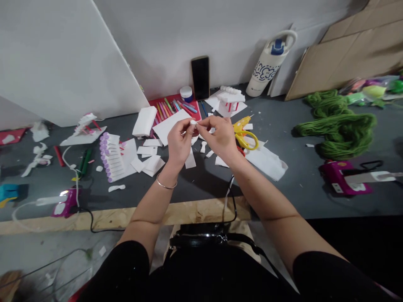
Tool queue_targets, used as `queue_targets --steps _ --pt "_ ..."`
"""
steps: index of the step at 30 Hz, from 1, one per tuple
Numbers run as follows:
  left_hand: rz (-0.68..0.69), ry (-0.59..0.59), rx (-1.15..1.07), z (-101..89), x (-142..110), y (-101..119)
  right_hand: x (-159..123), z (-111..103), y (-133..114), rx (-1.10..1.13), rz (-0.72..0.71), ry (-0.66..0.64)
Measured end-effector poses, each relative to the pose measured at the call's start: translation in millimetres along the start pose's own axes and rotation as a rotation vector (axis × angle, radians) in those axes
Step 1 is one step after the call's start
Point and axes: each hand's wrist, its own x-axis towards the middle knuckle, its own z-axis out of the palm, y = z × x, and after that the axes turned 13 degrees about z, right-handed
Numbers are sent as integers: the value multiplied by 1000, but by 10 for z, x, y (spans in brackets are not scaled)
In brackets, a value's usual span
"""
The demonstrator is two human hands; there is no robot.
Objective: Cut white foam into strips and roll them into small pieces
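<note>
My left hand (180, 140) and my right hand (218, 136) meet above the middle of the table. Between their fingertips is a small white foam piece (193, 122), pinched from both sides; its exact shape is mostly hidden. Below them lie white foam sheets (171, 126) and small cut pieces, among them a bone-shaped white piece (203, 147). Yellow-handled scissors (250, 140) rest just right of my right hand. Farther left stands a row of white strips with purple rolled ends (111, 157). A white foam model with red posts (231, 100) sits behind my right hand.
Coloured markers (170, 108) lie on a red sheet beside a small white jar (186, 94). A phone (200, 78) and a bottle (267, 65) lean or stand at the wall. Green yarn (340, 123) and a purple device (344, 178) are at right. Cables hang over the front edge.
</note>
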Motion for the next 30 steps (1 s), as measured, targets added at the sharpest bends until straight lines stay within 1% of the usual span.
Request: queue_targets --steps 7,16,19,25,30 --pt "3 34 -14 17 2 34 -11 32 19 2 7 -4" --pt "54 57 92 7 -4 24 -11 13 -1 55 60 -35" --pt "89 61 103 -6 -4 39 -12 11 -14 42 48 -26" --pt "168 59 221 -37 -4 62 -15 44 -2 99 13 6" --pt "189 46 187 -49 7 23 -20 62 23 99 -7 14"
